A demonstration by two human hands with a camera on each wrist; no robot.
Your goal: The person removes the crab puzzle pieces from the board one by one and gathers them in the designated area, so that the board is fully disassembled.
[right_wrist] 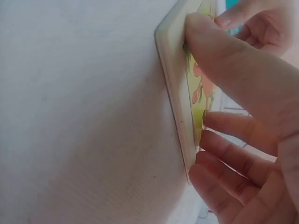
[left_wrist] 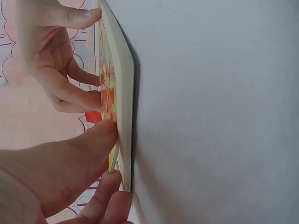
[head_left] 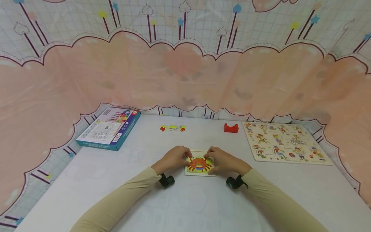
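Crab puzzle, a small framed board with a red-orange crab on yellow-green, lies face up on the white table, just below the centre of the head frame. Left hand is at its left side, thumb on the picture, fingertips at the edge; left wrist view shows thumb and finger pinching a thin piece that tilts up from the board. Right hand grips the puzzle from the right side, thumb at the near edge, fingers bent down onto the far part.

Black wrist cameras sit under both wrists; beige sleeves run to the bottom of the frame. Above the puzzle, left of centre: row of small yellow pieces, red at the two ends. Right of those, a red block with a scooped top. Large board with cartoon figures at right. Teal-sided box lying flat at left, printed label up. Peach-and-white patterned cloth fills the upper frame, behind the table.
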